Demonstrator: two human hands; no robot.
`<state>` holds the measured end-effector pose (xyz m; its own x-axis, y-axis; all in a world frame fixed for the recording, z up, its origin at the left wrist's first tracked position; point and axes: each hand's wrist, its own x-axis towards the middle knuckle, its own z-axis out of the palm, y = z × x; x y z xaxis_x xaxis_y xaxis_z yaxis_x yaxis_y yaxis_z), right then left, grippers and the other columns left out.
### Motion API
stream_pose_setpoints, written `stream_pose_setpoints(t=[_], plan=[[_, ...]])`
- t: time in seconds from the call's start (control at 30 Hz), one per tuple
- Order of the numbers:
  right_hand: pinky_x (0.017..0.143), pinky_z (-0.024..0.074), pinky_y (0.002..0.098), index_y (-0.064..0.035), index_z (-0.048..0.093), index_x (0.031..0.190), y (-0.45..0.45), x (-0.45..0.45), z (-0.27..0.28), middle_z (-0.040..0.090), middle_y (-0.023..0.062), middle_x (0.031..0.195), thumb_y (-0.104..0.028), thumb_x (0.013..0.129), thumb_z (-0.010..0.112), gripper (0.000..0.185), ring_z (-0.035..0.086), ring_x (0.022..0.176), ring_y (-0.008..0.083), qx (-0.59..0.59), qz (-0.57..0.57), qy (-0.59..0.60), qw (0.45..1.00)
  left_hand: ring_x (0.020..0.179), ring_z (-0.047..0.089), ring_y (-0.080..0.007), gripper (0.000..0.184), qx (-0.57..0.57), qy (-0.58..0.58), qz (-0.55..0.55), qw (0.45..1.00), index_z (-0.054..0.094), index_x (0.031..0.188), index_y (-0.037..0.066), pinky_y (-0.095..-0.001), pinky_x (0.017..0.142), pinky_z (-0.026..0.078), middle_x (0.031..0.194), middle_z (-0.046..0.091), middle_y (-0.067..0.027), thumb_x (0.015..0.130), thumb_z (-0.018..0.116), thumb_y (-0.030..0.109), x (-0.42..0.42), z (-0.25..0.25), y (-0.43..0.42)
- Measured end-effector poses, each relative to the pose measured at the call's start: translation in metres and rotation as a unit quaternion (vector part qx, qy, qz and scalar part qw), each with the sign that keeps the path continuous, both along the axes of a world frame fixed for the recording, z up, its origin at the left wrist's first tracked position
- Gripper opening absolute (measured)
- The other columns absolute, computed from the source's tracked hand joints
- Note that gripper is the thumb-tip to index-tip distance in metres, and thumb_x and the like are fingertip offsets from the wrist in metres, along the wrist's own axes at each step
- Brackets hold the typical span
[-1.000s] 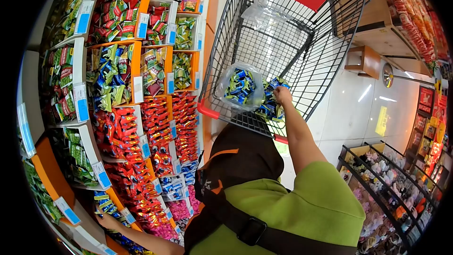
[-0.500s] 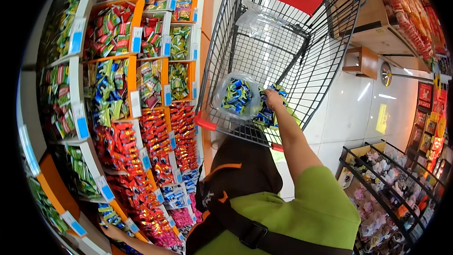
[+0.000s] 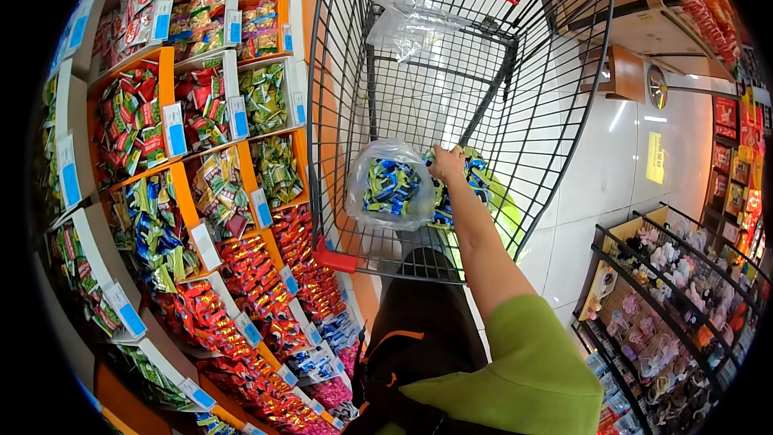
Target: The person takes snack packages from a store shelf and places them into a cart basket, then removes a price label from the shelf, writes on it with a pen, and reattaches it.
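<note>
My right hand [image 3: 448,163] reaches into a black wire shopping cart [image 3: 515,72], its fingers curled at the right rim of a clear plastic bag [image 3: 354,205]. Inside that bag lie several blue-and-green wrapped candies [image 3: 391,185]. More blue-and-green candy packets [image 3: 475,181] sit right beside the bag, partly under my wrist and forearm, with bright green material [image 3: 503,209] next to them. My fingertips look closed on the bag's edge, though they are partly hidden. My left hand is out of view.
Candy bins with price tags line the left side, including red-wrapped candies [image 3: 314,266] and green-and-red ones [image 3: 129,121]. Another clear plastic bag [image 3: 411,24] lies farther up in the cart. A black rack of hair accessories [image 3: 668,298] stands at lower right.
My left hand has gone out of view from the lower-left candy bin. My right hand has shifted slightly left, from the loose packets to the bag's rim. The view has turned.
</note>
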<state>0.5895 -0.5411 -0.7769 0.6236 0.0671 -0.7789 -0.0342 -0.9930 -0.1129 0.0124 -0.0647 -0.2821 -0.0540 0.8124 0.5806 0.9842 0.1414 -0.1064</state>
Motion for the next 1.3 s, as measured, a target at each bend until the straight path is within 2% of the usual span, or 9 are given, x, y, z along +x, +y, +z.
stream_pose_setpoints(t=[0.07, 0.2, 0.3, 0.33, 0.43, 0.7, 1.03, 1.17, 1.3], plan=[[0.106, 0.0274, 0.0479, -0.0271, 0.054, 0.127, -0.001, -0.003, -0.007, 0.057, 0.0048, 0.127, -0.043, 0.069, 0.076, 0.064, 0.037, 0.128, 0.0318, 0.012, -0.038, 0.010, 0.999, 0.105, 0.058, -0.0344, 0.066, 0.000, -0.003, 0.000, 1.000, 0.053, 0.127, -0.003, -0.0414, 0.090, 0.046, 0.123, 0.057, -0.0197, 0.088, 0.056, 0.051, 0.001, 0.001, 0.000], [0.081, 0.0472, 0.0388, -0.0157, 0.065, 0.111, -0.032, -0.012, -0.031, 0.069, 0.0062, 0.097, -0.043, 0.069, 0.077, 0.051, 0.064, 0.088, 0.0236, 0.148, -0.170, -0.035, 0.974, 0.105, 0.058, -0.0341, 0.066, -0.003, -0.003, -0.004, 1.000, 0.052, 0.127, -0.003, -0.0411, 0.090, 0.046, 0.122, 0.057, -0.0198, 0.088, 0.056, 0.050, 0.003, 0.007, 0.001], [0.087, 0.0457, 0.0419, -0.0060, 0.062, 0.115, -0.058, -0.017, -0.074, 0.066, 0.0130, 0.112, -0.036, 0.075, 0.076, 0.053, 0.060, 0.107, 0.0295, 0.320, -0.368, 0.027, 0.872, 0.105, 0.058, -0.0338, 0.066, -0.008, -0.005, -0.013, 1.000, 0.052, 0.127, -0.003, -0.0409, 0.090, 0.046, 0.122, 0.057, -0.0198, 0.088, 0.056, 0.050, 0.007, 0.008, 0.010], [0.075, 0.0463, 0.0320, -0.0018, 0.065, 0.101, -0.057, -0.011, -0.046, 0.065, 0.0028, 0.091, -0.031, 0.084, 0.069, 0.034, 0.057, 0.083, 0.0134, 0.324, -0.402, 0.035, 0.855, 0.105, 0.058, -0.0338, 0.066, -0.010, -0.009, -0.016, 1.000, 0.052, 0.127, -0.003, -0.0408, 0.090, 0.046, 0.122, 0.057, -0.0198, 0.088, 0.056, 0.050, 0.007, 0.007, 0.011], [0.074, 0.0457, 0.0313, -0.0029, 0.065, 0.100, -0.064, -0.018, -0.090, 0.064, 0.0022, 0.090, -0.031, 0.085, 0.067, 0.032, 0.055, 0.081, 0.0124, 0.312, -0.451, 0.010, 0.836, 0.105, 0.058, -0.0335, 0.065, -0.014, -0.013, -0.016, 1.000, 0.052, 0.127, -0.003, -0.0406, 0.090, 0.046, 0.122, 0.057, -0.0199, 0.088, 0.057, 0.049, 0.009, 0.006, 0.014], [0.084, 0.0405, 0.0348, -0.0025, 0.064, 0.097, -0.061, -0.019, -0.042, 0.061, 0.0031, 0.094, -0.031, 0.090, 0.062, 0.030, 0.052, 0.090, 0.0145, 0.339, -0.444, 0.064, 0.827, 0.105, 0.058, -0.0329, 0.065, -0.019, -0.021, -0.023, 0.999, 0.052, 0.128, -0.003, -0.0400, 0.090, 0.046, 0.122, 0.058, -0.0199, 0.088, 0.057, 0.048, 0.008, 0.012, 0.018], [0.072, 0.0375, 0.0282, -0.0042, 0.059, 0.090, -0.057, -0.034, -0.019, 0.052, -0.0045, 0.081, -0.028, 0.091, 0.060, 0.024, 0.044, 0.077, 0.0098, 0.386, -0.476, 0.001, 0.790, 0.105, 0.058, -0.0322, 0.065, -0.037, -0.034, -0.028, 0.998, 0.051, 0.128, -0.004, -0.0393, 0.089, 0.046, 0.121, 0.058, -0.0200, 0.089, 0.057, 0.047, 0.001, 0.017, 0.017], [0.068, 0.0386, 0.0311, -0.0038, 0.058, 0.086, -0.058, -0.036, -0.024, 0.056, 0.0009, 0.078, -0.028, 0.088, 0.059, 0.024, 0.046, 0.074, 0.0119, 0.337, -0.370, -0.049, 0.864, 0.104, 0.058, -0.0319, 0.064, -0.059, -0.053, -0.030, 0.996, 0.051, 0.128, -0.004, -0.0390, 0.089, 0.046, 0.121, 0.058, -0.0201, 0.089, 0.057, 0.047, -0.013, 0.020, 0.012], [0.080, 0.0503, 0.0450, -0.0037, 0.068, 0.093, -0.058, -0.033, -0.020, 0.066, 0.0193, 0.099, -0.024, 0.081, 0.052, 0.028, 0.062, 0.094, 0.0351, 0.106, 0.080, -0.045, 0.990, 0.103, 0.057, -0.0275, 0.060, -0.222, -0.200, -0.140, 0.944, 0.050, 0.127, -0.006, -0.0362, 0.088, 0.045, 0.120, 0.058, -0.0198, 0.090, 0.058, 0.041, -0.055, 0.038, 0.023]])
